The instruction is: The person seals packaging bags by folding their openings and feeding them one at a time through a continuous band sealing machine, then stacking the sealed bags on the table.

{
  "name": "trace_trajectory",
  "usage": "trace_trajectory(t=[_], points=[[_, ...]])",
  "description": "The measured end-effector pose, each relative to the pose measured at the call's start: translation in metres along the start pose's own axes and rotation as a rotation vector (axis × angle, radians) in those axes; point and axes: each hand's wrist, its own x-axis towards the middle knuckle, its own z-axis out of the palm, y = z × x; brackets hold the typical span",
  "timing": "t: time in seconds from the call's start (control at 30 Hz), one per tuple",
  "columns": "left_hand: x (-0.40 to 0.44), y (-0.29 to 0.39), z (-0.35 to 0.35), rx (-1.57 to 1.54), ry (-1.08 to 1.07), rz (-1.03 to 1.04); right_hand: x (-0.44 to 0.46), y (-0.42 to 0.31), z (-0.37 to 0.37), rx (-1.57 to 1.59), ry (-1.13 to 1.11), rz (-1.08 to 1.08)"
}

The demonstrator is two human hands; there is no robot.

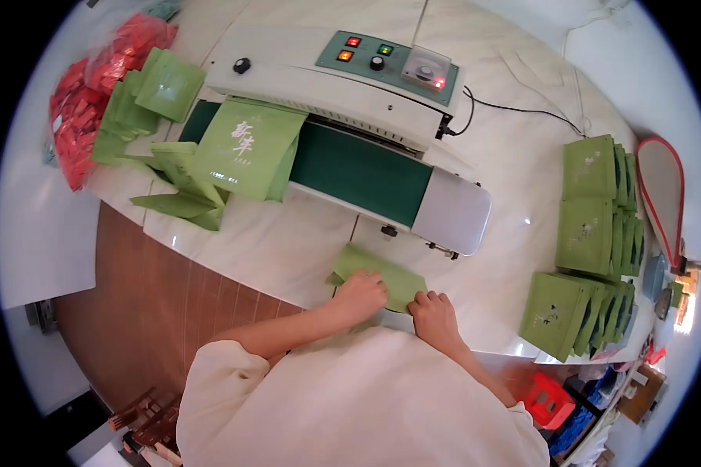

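Near the table's front edge lies a green bag (pixel 389 274) in front of me. My left hand (pixel 362 296) has its curled fingers on the bag's near left part. At its right end, my right hand (pixel 435 311) pinches the bag's edge. Behind the bag stands a white sealing machine (pixel 304 74) with a dark green belt (pixel 358 171) and lit red, orange and green switches. A green bag with white characters (pixel 249 148) lies over the left part of the belt, its upper edge at the machine's slot.
Green bags (pixel 187 187) and a clear sack of red packets (pixel 78 117) are at the left. Rows of filled green bags (pixel 584 233) stand at the right, beside a red-rimmed oval object (pixel 662 194). A black cable (pixel 522 110) runs behind. A red crate (pixel 549 401) is below the table.
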Motion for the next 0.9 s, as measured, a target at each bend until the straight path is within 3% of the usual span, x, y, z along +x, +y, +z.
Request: trace_trajectory(t=[0.17, 0.23, 0.37, 0.47, 0.53, 0.67, 0.77, 0.83, 0.87, 0.9], points=[[-0.011, 0.019, 0.037, -0.058, 0.084, -0.099, -0.013, 0.003, 0.049, 0.025, 0.022, 0.026], [-0.014, 0.016, 0.035, -0.126, -0.114, -0.149, -0.02, 0.007, 0.059, 0.016, -0.023, 0.011], [-0.019, 0.016, 0.005, -0.151, -0.286, -0.171, -0.034, 0.008, 0.043, -0.031, 0.013, 0.019], [-0.017, 0.011, -0.021, -0.176, -0.218, -0.124, -0.035, 0.016, -0.002, 0.068, 0.05, 0.097], [-0.001, 0.001, -0.044, -0.048, 0.035, -0.049, -0.033, 0.03, -0.024, 0.148, 0.198, 0.164], [0.063, -0.048, -0.074, -0.074, 0.159, -0.09, -0.006, 0.091, -0.034, 0.253, 0.429, 0.322], [0.116, -0.075, -0.093, -0.156, 0.129, -0.141, 0.021, 0.14, -0.047, 0.308, 0.351, 0.412], [0.139, -0.089, -0.092, -0.408, 0.204, -0.329, 0.037, 0.166, -0.052, 0.438, 0.272, 0.457], [0.147, -0.094, -0.088, -0.404, 0.189, -0.324, 0.042, 0.177, -0.051, 0.45, 0.274, 0.467], [0.153, -0.101, -0.081, -0.653, 0.227, -0.47, 0.046, 0.187, -0.05, 0.565, 0.207, 0.537]])
